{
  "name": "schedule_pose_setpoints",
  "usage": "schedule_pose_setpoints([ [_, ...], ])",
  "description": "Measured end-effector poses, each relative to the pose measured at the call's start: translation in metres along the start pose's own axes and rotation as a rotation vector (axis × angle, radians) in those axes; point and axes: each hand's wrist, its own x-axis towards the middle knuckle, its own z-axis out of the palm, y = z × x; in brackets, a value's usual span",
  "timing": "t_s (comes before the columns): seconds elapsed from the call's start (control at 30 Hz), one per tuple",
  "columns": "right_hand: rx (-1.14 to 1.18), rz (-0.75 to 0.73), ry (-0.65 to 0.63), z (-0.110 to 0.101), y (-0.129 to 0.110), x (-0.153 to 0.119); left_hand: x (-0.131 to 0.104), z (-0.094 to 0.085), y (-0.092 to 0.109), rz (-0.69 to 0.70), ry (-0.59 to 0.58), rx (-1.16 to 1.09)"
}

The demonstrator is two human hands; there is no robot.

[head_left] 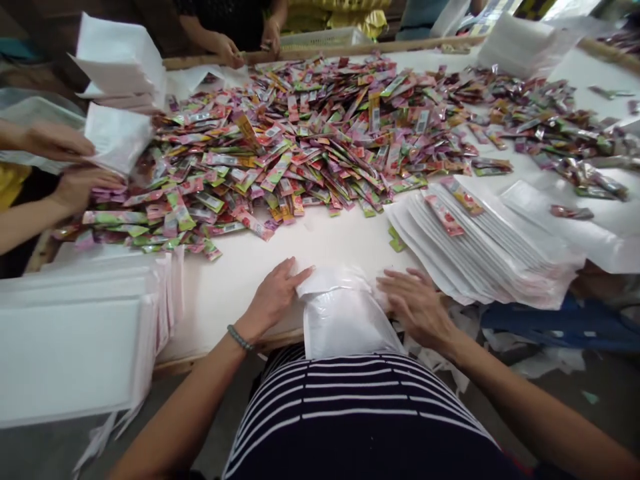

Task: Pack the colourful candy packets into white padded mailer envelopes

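Note:
A white padded bag (345, 323) hangs over the table's front edge against the striped shirt, its top flap lying on the tabletop. At the flap's left corner is my left hand (275, 293), thumb stretched onto the bag and fingers on the table, apart from the thumb. My right hand (417, 307) lies at the bag's right edge with its fingers extended, gripping nothing visible. Beyond the bag spreads a large pile of small colourful sachets (300, 153). To the right is a fanned stack of white bags (490, 247) with two sachets on top.
Another stack of white bags (75, 333) overhangs the table (215, 300) at the left. At the far left, a person's hands (75, 160) hold a white bag (117, 137). Another person's hands (250, 47) are at the far edge. More bags (123, 60) stand at the back left.

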Motion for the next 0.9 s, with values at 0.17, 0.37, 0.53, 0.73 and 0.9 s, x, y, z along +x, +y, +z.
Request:
schedule_pose_setpoints([
  [0.17,0.167,-0.187,0.006,-0.002,-0.043,0.051,-0.013,-0.011,0.031,-0.517,0.093,-0.203],
  [0.37,0.113,-0.258,-0.39,0.03,-0.067,0.074,-0.032,-0.008,0.048,-0.628,-0.193,-0.552],
  [0.53,-0.029,-0.317,-0.502,0.038,-0.072,0.071,-0.032,-0.007,0.051,-0.669,-0.198,-0.469],
  [0.73,0.286,-0.283,-0.592,0.023,-0.046,0.085,-0.035,-0.011,0.051,-0.658,-0.19,-0.471],
  [0.9,0.206,-0.16,-0.432,0.025,-0.03,0.075,-0.029,-0.004,0.042,-0.821,-0.128,-0.791],
])
